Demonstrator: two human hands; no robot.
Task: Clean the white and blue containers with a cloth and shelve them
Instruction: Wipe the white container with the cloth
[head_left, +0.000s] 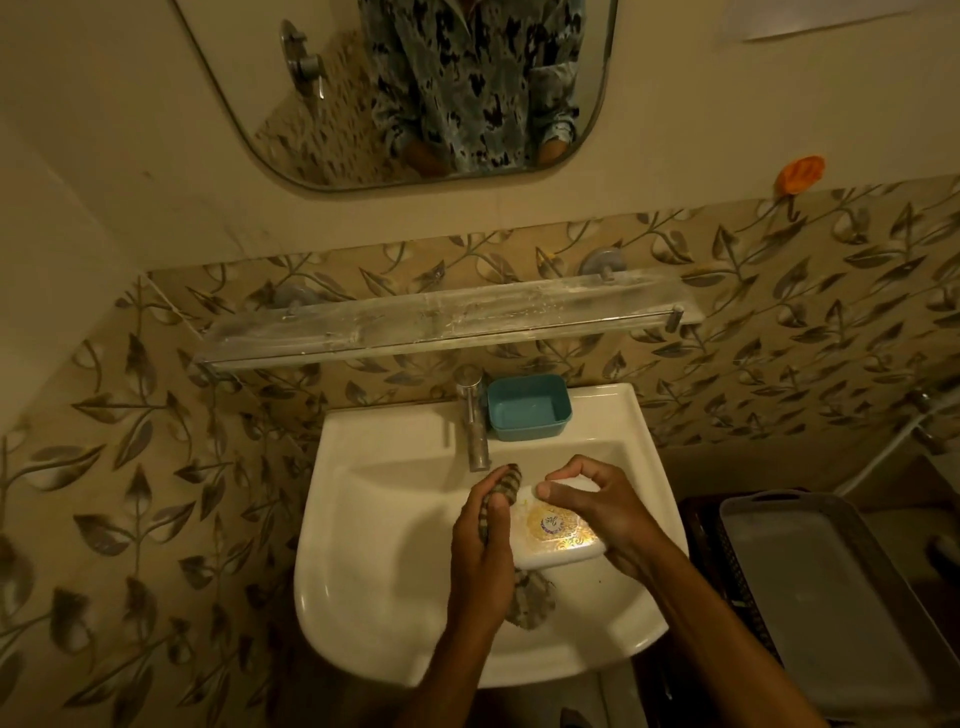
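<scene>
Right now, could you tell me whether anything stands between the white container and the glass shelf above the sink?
Nothing visible does. The gold-labelled white rectangular container, held in the right hand, hangs over the white basin; the metal tap and blue plastic container stand below the glass wall shelf.

Dim, warm yellow cast. Glare on the white container (558, 530) label. Sink (374, 519) brightest, corners dark. Fisheye bends the edges and bows the shelf (441, 317). Slightly soft overall.

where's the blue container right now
In the head view, the blue container sits on the back rim of the sink, just right of the tap and below the glass shelf.
</scene>
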